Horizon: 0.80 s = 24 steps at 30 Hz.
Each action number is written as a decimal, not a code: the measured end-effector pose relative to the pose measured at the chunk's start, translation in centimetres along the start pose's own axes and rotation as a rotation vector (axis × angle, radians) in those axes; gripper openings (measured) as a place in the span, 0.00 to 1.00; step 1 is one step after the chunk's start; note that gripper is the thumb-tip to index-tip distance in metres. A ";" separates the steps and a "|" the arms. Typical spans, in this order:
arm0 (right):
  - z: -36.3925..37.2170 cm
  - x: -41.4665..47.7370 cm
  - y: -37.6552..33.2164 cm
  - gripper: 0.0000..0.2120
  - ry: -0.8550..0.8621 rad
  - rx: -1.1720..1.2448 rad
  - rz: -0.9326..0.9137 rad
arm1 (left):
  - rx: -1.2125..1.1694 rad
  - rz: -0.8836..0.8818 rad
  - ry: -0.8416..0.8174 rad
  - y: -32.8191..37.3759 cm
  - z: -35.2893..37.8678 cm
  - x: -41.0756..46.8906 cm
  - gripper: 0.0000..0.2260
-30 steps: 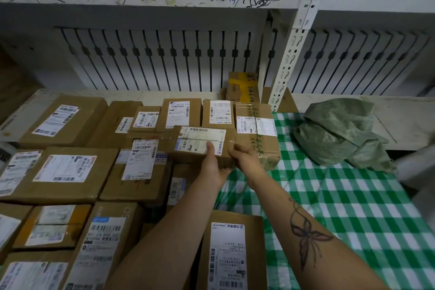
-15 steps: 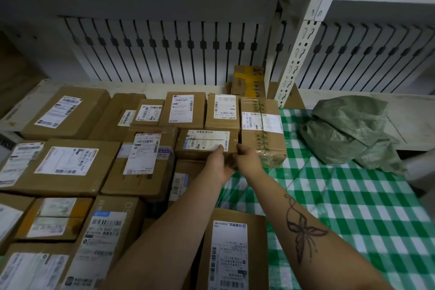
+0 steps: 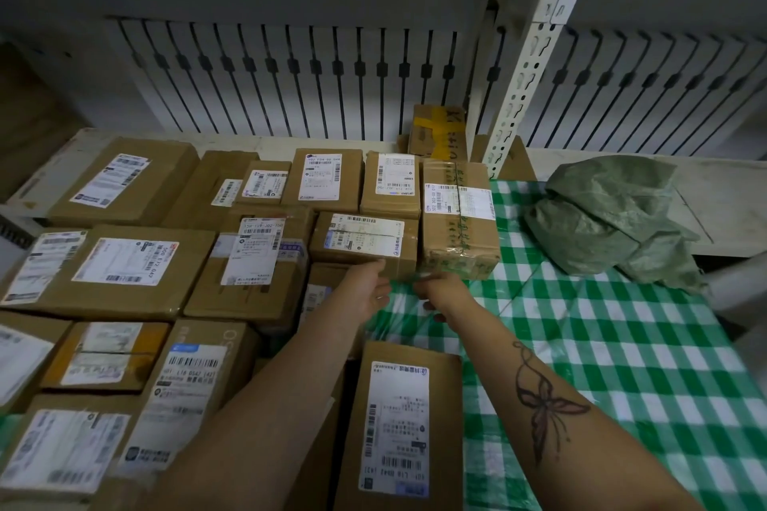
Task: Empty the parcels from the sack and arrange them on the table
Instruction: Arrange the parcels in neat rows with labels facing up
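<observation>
1. The left hand [image 3: 369,288] lies with its fingers against the near side of a small brown cardboard parcel with a white label [image 3: 365,239]; the fingers are not wrapped around it.
2. The right hand [image 3: 442,295] is just beside the left hand, a little apart from it, at the near right corner of the same parcel; it is blurred, so I cannot tell if it touches or grips anything.
3. This parcel sits between a brown box with a tall white label [image 3: 257,261] on its left and a brown box wrapped in clear tape [image 3: 456,228] on its right; it touches the taped one.
4. Many other brown cardboard parcels [image 3: 124,270] cover the left part of the table with a green-and-white checked cloth [image 3: 622,365]; a long brown parcel [image 3: 406,427] lies between the two forearms.
5. The crumpled green woven sack [image 3: 602,216] lies at the far right of the table, well apart from both hands.
</observation>
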State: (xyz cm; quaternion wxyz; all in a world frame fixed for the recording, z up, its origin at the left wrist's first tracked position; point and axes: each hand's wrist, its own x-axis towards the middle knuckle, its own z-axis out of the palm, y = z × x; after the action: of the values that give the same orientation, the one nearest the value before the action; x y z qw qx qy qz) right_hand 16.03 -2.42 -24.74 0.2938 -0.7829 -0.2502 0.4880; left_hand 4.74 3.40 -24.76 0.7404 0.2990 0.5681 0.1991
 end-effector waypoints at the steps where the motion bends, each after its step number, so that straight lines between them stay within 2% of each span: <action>1: 0.2 -0.3 0.1 0.10 -0.006 0.000 0.000 | 0.004 0.000 -0.003 -0.3 0.0 -0.3 0.18; 4: 0.7 -1.4 0.4 0.11 -0.034 -0.052 -0.016 | 0.020 0.003 0.003 -1.2 -0.1 -1.6 0.18; 8: 1.0 -2.8 1.0 0.15 -0.094 -0.206 -0.038 | 0.186 0.033 0.069 -2.0 -0.1 -3.8 0.09; 12: 1.2 -3.6 1.3 0.20 -0.217 -0.415 -0.002 | 0.503 0.150 0.153 -3.0 -0.7 -5.0 0.11; 15: 1.1 -4.7 1.3 0.25 -0.283 -0.563 -0.014 | 0.604 0.194 0.187 -4.2 -1.7 -5.8 0.14; 17: 1.0 -5.6 1.3 0.29 -0.311 -0.649 -0.015 | 0.614 0.178 0.184 -5.0 -2.0 -6.2 0.13; 20: 0.9 -6.5 1.4 0.31 -0.329 -0.733 -0.003 | 0.604 0.110 0.170 -5.9 -1.8 -6.6 0.12; 24: 0.7 -5.6 1.8 0.31 -0.233 -0.865 -0.068 | 0.579 0.077 0.182 -5.3 -0.9 -7.4 0.11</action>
State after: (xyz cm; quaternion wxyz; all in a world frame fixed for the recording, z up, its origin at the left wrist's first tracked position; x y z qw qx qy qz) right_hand 13.33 -7.38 -22.80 -0.0747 -0.7647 -0.4883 0.4137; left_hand 1.61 -5.07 -23.12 0.5623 0.4999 0.6535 0.0829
